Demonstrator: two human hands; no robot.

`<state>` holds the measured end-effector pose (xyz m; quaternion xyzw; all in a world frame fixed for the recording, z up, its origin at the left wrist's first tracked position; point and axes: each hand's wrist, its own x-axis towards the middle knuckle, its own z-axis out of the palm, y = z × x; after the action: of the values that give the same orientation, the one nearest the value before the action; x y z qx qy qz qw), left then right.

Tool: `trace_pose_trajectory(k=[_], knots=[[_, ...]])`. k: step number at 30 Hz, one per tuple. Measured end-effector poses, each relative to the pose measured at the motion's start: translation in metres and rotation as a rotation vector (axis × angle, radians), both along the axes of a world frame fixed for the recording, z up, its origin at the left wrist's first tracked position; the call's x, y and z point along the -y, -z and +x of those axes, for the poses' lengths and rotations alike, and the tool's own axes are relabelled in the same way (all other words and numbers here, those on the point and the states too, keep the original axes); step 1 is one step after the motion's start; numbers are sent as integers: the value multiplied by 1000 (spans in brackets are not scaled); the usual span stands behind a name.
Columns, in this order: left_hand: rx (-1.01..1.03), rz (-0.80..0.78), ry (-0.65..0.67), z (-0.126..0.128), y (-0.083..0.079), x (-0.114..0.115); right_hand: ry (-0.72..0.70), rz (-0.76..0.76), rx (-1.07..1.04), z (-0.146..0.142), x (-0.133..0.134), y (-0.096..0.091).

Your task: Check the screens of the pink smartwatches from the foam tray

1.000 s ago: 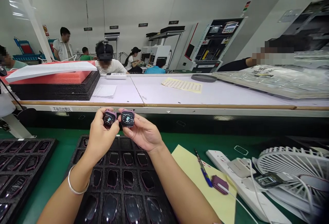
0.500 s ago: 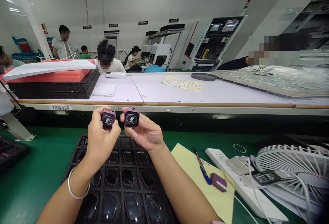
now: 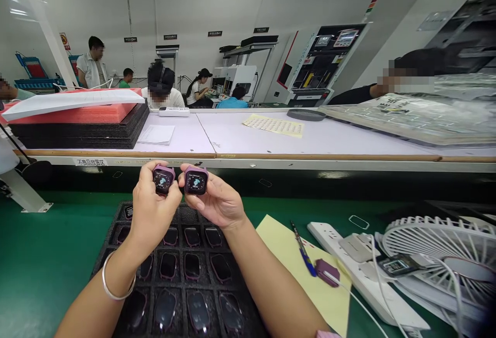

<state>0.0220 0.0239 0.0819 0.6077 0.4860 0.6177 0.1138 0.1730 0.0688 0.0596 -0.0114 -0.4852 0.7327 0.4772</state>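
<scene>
My left hand (image 3: 153,203) is closed on a purple smartwatch body (image 3: 163,180), its lit screen showing a dial with a blue figure. Close beside it, my right hand (image 3: 219,198) grips a second purple smartwatch (image 3: 196,181) by its edges, with a similar lit dial. Both watches are held upright above a black foam tray (image 3: 180,289), screens toward me. Several dark-screened watches (image 3: 192,266) lie in the tray's compartments. My forearms hide some of the compartments.
To the right, a yellow sheet (image 3: 267,240) carries a blue pen (image 3: 303,250) and a purple case (image 3: 327,273) with a white cable. Beyond lie a white power strip (image 3: 325,232) and a white fan (image 3: 422,234). A raised shelf (image 3: 232,136) runs across the front; co-workers sit behind it.
The right-hand watch has shifted slightly left and down, closer to the left-hand one. My left hand has barely moved, and both hands keep their hold.
</scene>
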Motion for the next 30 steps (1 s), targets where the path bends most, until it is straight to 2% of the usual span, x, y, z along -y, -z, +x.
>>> trace_pose_trajectory(k=[6,17,25,30], knots=[[26,0,14,0,1,1,48,-9,22,1,1,-1],[16,-1,21,2,-2,2,-5,19,-10,2,0,-1],[45,-8,46,3,-2,4,6,14,-13,3,2,-2],[-6,12,68,3,-3,5,31,4,19,3,3,-4]])
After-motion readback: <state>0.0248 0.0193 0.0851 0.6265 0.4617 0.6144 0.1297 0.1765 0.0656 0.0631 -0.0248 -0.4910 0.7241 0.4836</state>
